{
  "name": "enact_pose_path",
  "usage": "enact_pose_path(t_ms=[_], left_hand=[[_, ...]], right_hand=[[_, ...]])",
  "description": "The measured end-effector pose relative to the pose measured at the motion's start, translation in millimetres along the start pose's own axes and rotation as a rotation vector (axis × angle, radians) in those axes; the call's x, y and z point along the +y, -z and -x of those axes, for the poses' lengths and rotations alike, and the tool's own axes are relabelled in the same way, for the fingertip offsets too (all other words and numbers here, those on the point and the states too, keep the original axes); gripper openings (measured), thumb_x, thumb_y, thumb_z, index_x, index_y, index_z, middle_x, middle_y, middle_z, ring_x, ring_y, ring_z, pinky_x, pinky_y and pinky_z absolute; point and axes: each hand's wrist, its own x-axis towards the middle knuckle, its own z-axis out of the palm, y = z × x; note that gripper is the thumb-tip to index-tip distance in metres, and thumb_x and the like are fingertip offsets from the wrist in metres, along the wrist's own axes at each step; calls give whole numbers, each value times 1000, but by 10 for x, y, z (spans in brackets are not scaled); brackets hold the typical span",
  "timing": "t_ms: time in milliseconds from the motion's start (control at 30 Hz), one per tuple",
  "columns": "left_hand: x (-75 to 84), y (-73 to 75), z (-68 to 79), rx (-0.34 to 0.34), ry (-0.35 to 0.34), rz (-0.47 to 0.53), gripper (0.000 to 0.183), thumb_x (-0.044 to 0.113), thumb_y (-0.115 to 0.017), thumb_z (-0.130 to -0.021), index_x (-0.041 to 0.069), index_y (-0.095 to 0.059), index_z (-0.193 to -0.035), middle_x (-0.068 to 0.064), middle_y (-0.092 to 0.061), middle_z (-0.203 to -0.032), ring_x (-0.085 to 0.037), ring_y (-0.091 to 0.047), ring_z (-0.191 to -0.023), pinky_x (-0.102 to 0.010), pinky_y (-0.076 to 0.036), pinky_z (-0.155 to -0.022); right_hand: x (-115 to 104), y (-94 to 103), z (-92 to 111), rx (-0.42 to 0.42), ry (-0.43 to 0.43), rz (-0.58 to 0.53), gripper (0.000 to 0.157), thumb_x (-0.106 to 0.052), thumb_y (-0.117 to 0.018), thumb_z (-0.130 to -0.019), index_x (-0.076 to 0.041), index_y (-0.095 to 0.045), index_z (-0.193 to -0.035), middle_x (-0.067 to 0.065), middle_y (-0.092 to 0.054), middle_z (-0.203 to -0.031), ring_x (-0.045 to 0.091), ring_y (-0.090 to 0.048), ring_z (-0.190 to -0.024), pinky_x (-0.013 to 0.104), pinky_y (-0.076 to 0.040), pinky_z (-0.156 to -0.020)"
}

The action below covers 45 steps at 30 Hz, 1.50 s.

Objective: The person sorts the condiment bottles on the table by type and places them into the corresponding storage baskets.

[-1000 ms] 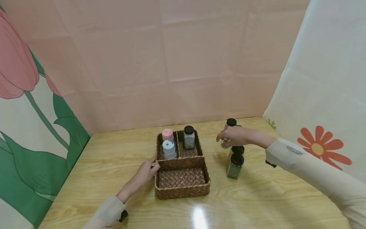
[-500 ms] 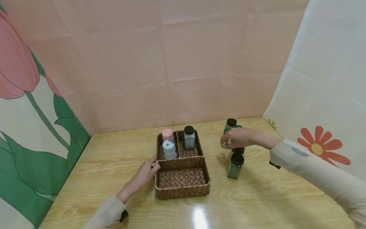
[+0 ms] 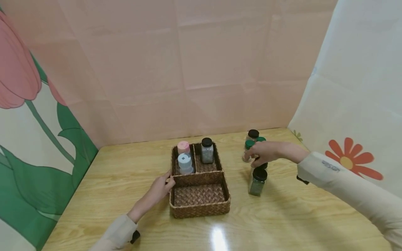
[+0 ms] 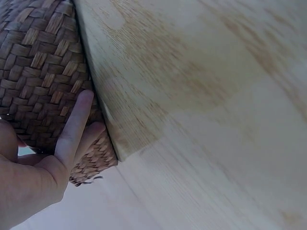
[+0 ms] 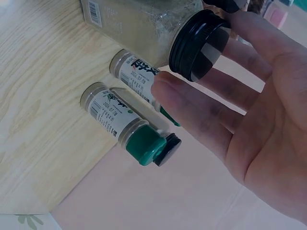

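My left hand [image 3: 161,186] holds the left wall of a woven basket [image 3: 201,211], its thumb at the rim. In the left wrist view its fingers [image 4: 76,122] lie straight against the outer weave. My right hand [image 3: 262,152] is over a row of jars on the right. In the right wrist view its spread fingers and thumb stand around the black lid [image 5: 196,45] of a square clear jar [image 5: 144,26] with pale contents. I cannot tell whether they touch it. A square jar [image 3: 256,186] with green contents stands nearest the front. Two green-lidded shakers [image 5: 112,112] are close by.
The basket's back left compartment holds a pink-capped bottle [image 3: 183,147] and a white-capped bottle [image 3: 185,162]. A black-lidded jar [image 3: 207,153] stands in the back right one. Another black-lidded jar [image 3: 253,134] is at the back of the row. A pink cloth [image 3: 220,69] hangs behind the table.
My right hand has shifted from the green-lidded shakers toward the black-lidded jars nearer the front, uncovering the green lids. The left hand and basket stay in place.
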Motion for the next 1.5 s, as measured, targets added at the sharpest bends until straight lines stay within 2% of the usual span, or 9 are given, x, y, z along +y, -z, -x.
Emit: enact_pose_path(t_ms=[200, 333, 433, 667, 867, 1133, 1267, 1367, 1500], left_hand=[[-16, -6, -2, 7, -13, -18, 60, 23, -42, -104, -4, -24, -155, -11, -58, -67, -10, -31, -41, -26, -33, -41], [-7, -6, -2, 5, -8, -19, 60, 23, -42, -104, -2, -24, -155, -3, -44, -51, -10, -30, -41, -25, -33, -41], [3, -4, 1, 7, -2, -15, 60, 23, -43, -104, -2, -24, -155, 1, -38, -48, -10, -29, -41, -25, -33, -41], [-10, -9, 0, 8, -3, -23, 60, 22, -43, -103, -3, -24, -155, -1, -43, -49, -9, -26, -40, -25, -31, -41], [-20, -13, 2, 7, -1, -17, 60, 23, -42, -103, -2, -24, -155, -3, -46, -51, -10, -27, -40, -25, -32, -41], [-12, -17, 6, 12, 5, -10, 60, 22, -44, -103, 0, -24, -156, -2, -43, -49, -10, -27, -41, -25, -32, -41], [-17, -21, -5, 24, -11, -17, 59, 20, -44, -103, 0, -25, -155, -3, -41, -46, -10, -28, -41, -26, -33, -42], [-20, -20, -9, 26, -16, -16, 59, 20, -44, -103, -1, -25, -155, -14, -55, -58, -10, -28, -40, -26, -32, -41], [-19, -11, -13, 33, -26, -16, 59, 21, -44, -103, -4, -26, -154, -26, -68, -99, -10, -28, -40, -26, -31, -40]], right_hand=[[-4, 0, 15, 2, 17, -31, 32, -20, -68, -96, -9, -66, -125, 8, -66, -115, 23, -65, -96, 33, -53, -72], [17, -11, 10, 7, 18, -42, 30, -21, -68, -96, -9, -67, -123, -1, -66, -102, 11, -61, -77, 27, -46, -63], [35, -18, 8, 9, 8, -45, 25, -22, -68, -95, -13, -69, -118, -7, -64, -92, 4, -55, -69, 25, -43, -60], [47, -31, 20, 28, 24, -57, 11, -24, -69, -95, -20, -68, -105, -5, -62, -85, 3, -50, -62, 25, -39, -56], [79, -71, 37, 89, 24, -36, 20, -23, -73, -92, -16, -70, -109, -3, -67, -101, 9, -63, -79, 26, -50, -65], [120, -97, 35, 30, -37, 22, 40, -21, -85, -79, -12, -70, -115, 4, -66, -113, 22, -63, -98, 37, -54, -77], [128, -98, 38, 21, -43, 54, 46, -18, -87, -77, -9, -69, -118, 5, -66, -115, 27, -63, -101, 40, -54, -79], [128, -100, 38, 22, -38, 64, 47, -18, -88, -76, -8, -69, -118, 5, -66, -114, 27, -63, -101, 40, -54, -78], [125, -104, 34, 45, -37, 66, 44, -15, -87, -77, -9, -70, -117, 4, -66, -112, 24, -64, -97, 39, -54, -76]])
